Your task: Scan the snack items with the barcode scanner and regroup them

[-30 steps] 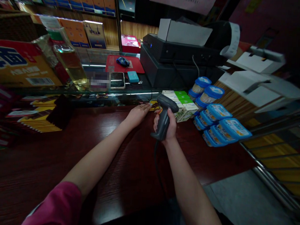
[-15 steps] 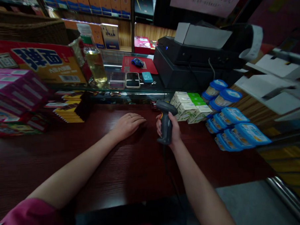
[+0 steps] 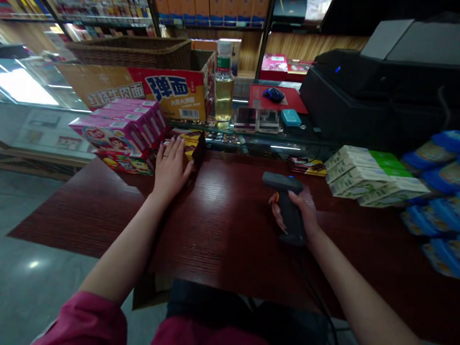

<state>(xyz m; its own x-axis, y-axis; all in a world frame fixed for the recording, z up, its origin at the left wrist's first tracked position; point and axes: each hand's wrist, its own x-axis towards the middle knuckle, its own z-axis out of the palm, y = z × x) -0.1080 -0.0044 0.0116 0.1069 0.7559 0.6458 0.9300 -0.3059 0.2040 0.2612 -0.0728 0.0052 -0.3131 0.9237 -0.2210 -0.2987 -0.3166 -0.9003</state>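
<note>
My left hand lies with fingers stretched out over a stack of yellow and dark-brown packets, touching its near side. Just left of it are stacked pink boxes, with red and green boxes underneath. My right hand is closed around the grip of a black barcode scanner, held above the dark red wooden counter. The scanner head points left, and its cord hangs towards me. Similar flat packets lie behind the scanner.
White-and-green boxes and blue-lidded tubs stand at right. Behind the counter are a noodle carton, a bottle of yellowish liquid, a blue-lit mouse and a black machine.
My left hand has moved left from the middle of the counter onto the yellow and brown packets. The view has turned left. My right hand still holds the barcode scanner.
</note>
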